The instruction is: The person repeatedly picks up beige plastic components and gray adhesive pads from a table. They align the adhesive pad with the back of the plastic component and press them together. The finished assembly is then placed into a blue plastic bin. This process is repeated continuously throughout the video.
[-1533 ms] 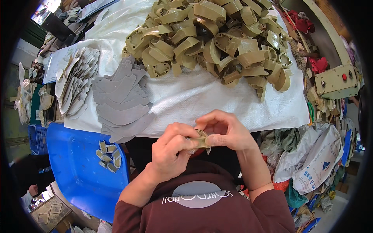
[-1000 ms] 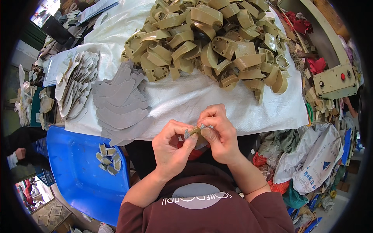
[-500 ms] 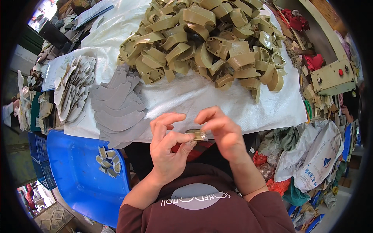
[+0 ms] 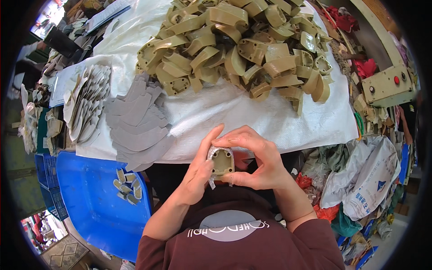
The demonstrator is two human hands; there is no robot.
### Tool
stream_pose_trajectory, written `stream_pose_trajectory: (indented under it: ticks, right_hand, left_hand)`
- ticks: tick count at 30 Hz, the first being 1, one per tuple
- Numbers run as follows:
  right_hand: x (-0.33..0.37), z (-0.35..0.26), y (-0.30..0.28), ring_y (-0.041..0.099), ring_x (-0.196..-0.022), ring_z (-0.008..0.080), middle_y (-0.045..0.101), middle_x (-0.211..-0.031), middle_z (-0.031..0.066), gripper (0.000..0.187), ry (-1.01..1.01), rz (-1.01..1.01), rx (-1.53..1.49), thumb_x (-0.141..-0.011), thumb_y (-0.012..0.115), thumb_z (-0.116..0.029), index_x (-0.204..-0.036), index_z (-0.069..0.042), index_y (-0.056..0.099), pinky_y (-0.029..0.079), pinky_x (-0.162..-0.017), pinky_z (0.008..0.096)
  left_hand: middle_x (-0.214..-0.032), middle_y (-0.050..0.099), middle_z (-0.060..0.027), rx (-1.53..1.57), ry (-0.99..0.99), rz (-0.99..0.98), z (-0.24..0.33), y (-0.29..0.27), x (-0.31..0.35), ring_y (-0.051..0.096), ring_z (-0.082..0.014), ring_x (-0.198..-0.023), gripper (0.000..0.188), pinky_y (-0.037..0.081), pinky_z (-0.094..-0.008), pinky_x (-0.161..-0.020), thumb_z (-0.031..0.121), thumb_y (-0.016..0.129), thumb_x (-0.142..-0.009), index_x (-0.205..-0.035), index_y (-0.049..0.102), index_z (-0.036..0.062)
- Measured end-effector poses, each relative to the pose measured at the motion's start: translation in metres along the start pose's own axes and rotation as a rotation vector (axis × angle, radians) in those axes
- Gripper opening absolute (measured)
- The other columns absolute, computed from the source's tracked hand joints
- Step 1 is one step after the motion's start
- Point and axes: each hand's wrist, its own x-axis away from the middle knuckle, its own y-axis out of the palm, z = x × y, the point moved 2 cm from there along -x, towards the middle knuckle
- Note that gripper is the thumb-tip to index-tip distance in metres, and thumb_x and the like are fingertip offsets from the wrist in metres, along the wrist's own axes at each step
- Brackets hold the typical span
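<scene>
Just past the table's near edge, in front of my body, both hands hold a tan plastic shoe heel [image 4: 223,162], its hollow face with small round holes turned up. A grey glittery covering strip [image 4: 211,182] wraps its edge, and its ends stick out toward me. My left hand [image 4: 196,174] presses along the left side, its fingers slightly blurred. My right hand [image 4: 259,163] clasps the heel between thumb and fingers at the near and far ends. Beyond my hands lies a large heap of similar bare tan heels [image 4: 230,17] on a white woven sheet [image 4: 202,121].
Grey cut pieces [image 4: 139,135] fan out on the sheet at left, beside a stack of pale pieces [image 4: 85,108]. A blue tub [image 4: 90,207] below holds several covered heels [image 4: 130,185]. Plastic bags [image 4: 369,180] crowd the right, under a control box [image 4: 388,86] with a red button.
The heel has turned from edge-on to hollow face up. My right hand has come in from beside it to clasp it, and my left fingers have shifted to its left side.
</scene>
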Motion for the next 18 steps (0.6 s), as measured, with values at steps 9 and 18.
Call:
stream_pose_trajectory:
  ticks: [9,18]
  right_hand:
    - [0.009,0.015,0.018,0.054,-0.084,0.0187,0.049,-0.119,0.01,0.034,0.191,0.062,-0.267,-0.087,0.064,-0.02,-0.118,-0.007,0.055,0.048,-0.079,0.0324]
    - [-0.002,0.025,0.022,0.055,-0.085,0.0113,0.058,-0.097,0.0053,0.014,0.467,-0.051,-0.619,-0.094,0.054,-0.018,-0.097,-0.004,0.059,0.046,-0.072,0.0275]
  left_hand:
    - [-0.107,0.052,-0.0149,0.038,0.071,0.175,0.003,0.019,0.007,0.059,-0.0184,-0.079,0.074,0.05,-0.0298,-0.064,0.053,0.04,-0.093,-0.144,0.015,0.0046]
    - [-0.117,0.049,-0.015,-0.092,0.131,0.161,0.008,0.033,0.004,0.057,-0.0177,-0.091,0.082,0.051,-0.0306,-0.07,0.066,0.027,-0.092,-0.144,0.018,0.0032]
